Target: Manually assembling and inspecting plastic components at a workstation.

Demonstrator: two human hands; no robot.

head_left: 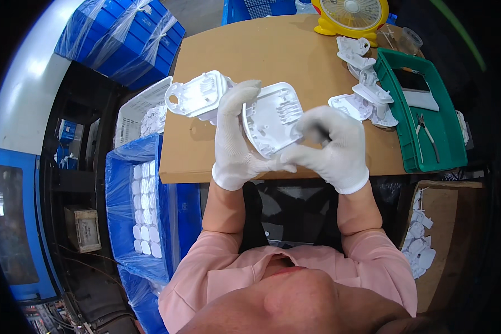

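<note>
Both my hands wear white knitted gloves and are up over the brown tabletop. A white moulded plastic shell (273, 119), with ribs and small posts inside, is held tilted between them. My left hand (232, 142) closes around the shell's left side, its fingers pointing away from me. My right hand (337, 147) has its fingers curled at the shell's right edge; the fingertips are slightly blurred. Just left of my left hand, a stack of similar white shells (197, 96), the top one with a ring at its end, lies on the table.
Similar white parts (367, 89) form a row at the right, beside a green tray (448, 122) holding cutting pliers (427, 139). A yellow fan (353, 16) stands at the back. A lined blue crate (117, 211) with stacked white pieces is at the left; a cardboard box (453, 222) with white scraps is lower right.
</note>
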